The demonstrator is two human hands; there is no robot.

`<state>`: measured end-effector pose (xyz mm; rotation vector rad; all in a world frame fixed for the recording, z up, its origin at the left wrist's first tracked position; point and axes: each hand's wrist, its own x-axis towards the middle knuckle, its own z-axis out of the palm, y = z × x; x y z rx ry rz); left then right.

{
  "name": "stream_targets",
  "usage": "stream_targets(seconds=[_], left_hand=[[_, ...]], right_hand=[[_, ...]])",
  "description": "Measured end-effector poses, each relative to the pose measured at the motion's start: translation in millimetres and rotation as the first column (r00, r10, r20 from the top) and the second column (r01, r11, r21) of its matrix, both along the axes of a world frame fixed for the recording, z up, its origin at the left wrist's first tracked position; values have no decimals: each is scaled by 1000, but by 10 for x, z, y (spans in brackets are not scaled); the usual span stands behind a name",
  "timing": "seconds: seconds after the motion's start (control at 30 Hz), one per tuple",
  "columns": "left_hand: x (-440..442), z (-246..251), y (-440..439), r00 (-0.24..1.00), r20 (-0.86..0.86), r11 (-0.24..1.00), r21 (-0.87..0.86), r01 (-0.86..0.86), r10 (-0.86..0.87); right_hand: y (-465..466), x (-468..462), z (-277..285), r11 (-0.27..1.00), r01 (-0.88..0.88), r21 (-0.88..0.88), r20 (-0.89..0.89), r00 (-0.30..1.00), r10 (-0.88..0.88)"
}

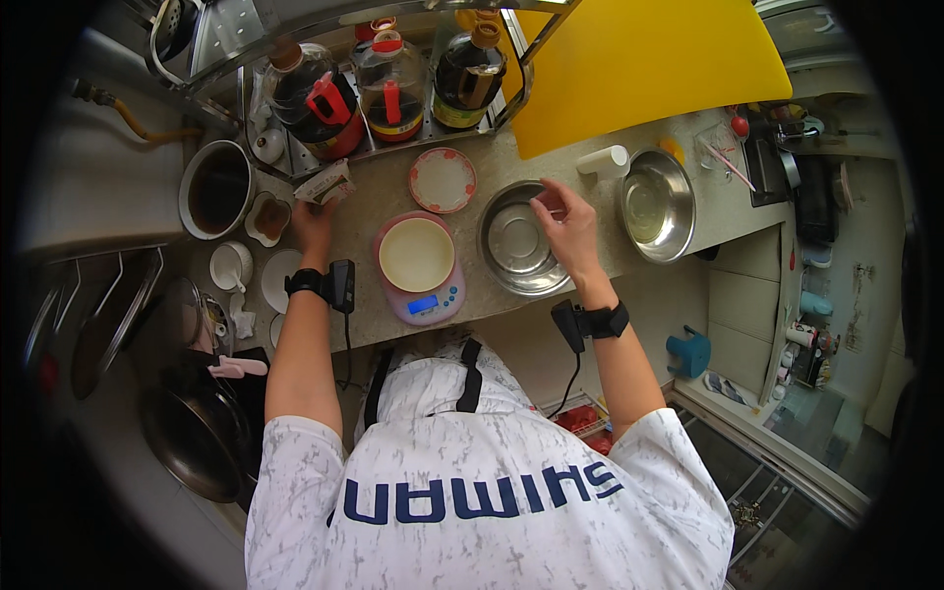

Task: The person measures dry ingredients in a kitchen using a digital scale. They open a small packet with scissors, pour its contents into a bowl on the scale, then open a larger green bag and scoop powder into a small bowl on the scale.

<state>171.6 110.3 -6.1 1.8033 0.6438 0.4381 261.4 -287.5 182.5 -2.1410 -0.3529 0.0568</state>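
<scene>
My left hand [314,225] grips a small white packet [324,183] with printed writing, at the back left of the counter. My right hand [571,225] is half curled over the right side of a stainless steel bowl [514,240]; whether its fingertips hold something small or touch the rim is unclear. Between my hands, a cream bowl [417,254] sits on a pink digital kitchen scale [422,308] with a lit blue display. Behind the scale lies a saucer with a pink patterned rim [442,180]. Beside my left hand is a flower-shaped dish [267,219] holding brown liquid.
Bottles of dark liquid [470,77] stand on a metal rack [398,151] at the back. A large bowl of dark liquid [217,190] and a white cup [231,265] are at left. Rightward are a white cylinder [605,161], another steel bowl [656,205] and a yellow board [649,66].
</scene>
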Motion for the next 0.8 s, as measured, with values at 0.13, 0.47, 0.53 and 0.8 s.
stream_targets(seconds=[0.13,0.47,0.53,0.8], left_hand=[[-52,150,-109,994,-91,971,235,-42,65],[-875,964,-1146,906,-335,935,-324,146,-258],[-881,921,-1268,910,-266,882,-434,183,-320],[-839,908,-1225,913,-171,908,-275,316,-370]], right_hand=[[466,-576,-256,988,-128,-86,-367,926,88],[743,-1034,-840,941,-7,337,-754,597,274],[778,-1058,-944,921,52,387,-748,602,280],[717,-1093,-801,809,222,544,-749,562,349]])
